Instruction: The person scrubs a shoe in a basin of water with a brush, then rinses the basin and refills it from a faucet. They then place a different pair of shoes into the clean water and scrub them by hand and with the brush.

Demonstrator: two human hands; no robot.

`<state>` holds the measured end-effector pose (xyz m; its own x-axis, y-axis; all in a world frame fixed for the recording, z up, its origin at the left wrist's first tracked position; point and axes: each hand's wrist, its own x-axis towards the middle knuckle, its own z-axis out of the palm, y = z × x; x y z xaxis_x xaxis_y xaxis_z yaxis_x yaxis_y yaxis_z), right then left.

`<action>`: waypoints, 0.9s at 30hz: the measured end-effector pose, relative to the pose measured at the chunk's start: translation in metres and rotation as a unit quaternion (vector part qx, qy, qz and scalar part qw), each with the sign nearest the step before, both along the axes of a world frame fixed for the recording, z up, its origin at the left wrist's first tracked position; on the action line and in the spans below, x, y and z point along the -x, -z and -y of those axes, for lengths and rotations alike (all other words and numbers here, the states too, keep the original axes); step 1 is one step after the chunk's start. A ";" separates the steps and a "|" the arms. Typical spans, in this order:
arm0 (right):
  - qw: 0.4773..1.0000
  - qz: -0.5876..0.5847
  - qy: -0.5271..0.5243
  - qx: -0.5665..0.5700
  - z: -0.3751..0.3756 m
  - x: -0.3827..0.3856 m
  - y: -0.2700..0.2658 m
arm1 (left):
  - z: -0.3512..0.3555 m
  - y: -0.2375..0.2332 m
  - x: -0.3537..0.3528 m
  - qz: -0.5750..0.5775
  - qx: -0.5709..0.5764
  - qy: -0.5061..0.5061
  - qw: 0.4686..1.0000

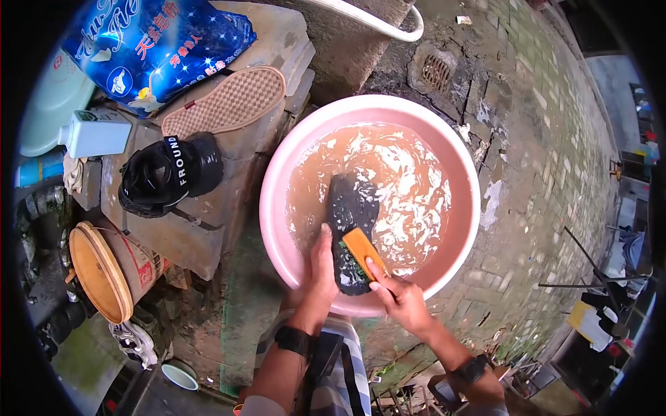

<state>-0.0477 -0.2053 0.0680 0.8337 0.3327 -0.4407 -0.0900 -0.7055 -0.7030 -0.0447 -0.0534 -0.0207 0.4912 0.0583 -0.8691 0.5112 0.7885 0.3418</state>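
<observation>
A pink basin [458, 256] holds murky, brownish water. Over its near side, a dark shoe [341, 215] lies with its sole facing up, its far end wet at the water. My left hand [323, 263] grips the shoe along its left edge. In my right hand [399, 295] is a brush with an orange-yellow back [359, 248], pressed against the near half of the sole. The brush's bristles are hidden under its back.
On the stone ledge [187, 243] at left are a black shoe [170, 173], a woven tan insole [229, 102], a blue detergent bag [159, 48] and a pale blue bottle [99, 134]. Below stands a lidded bucket [104, 270]. A drain grate [436, 71] lies beyond the basin.
</observation>
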 end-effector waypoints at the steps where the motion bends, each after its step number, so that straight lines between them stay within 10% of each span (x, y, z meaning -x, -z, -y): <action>1: 0.999 0.012 -0.019 0.038 -0.003 -0.006 0.003 | 0.002 0.005 0.002 -0.014 -0.012 0.014 1.000; 18: 0.980 0.059 0.022 0.186 -0.027 -0.122 0.079 | 0.026 0.020 0.008 -0.059 -0.279 0.137 0.949; 27: 0.983 -0.039 0.121 0.132 0.012 -0.030 -0.028 | 0.058 -0.009 -0.035 -0.029 -0.136 -0.162 0.977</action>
<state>-0.0173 -0.2171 0.0965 0.8351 -0.0058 -0.5501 -0.3240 -0.8133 -0.4832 -0.0095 -0.1116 -0.0113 0.3598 0.4342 -0.8258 0.2750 0.7964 0.5386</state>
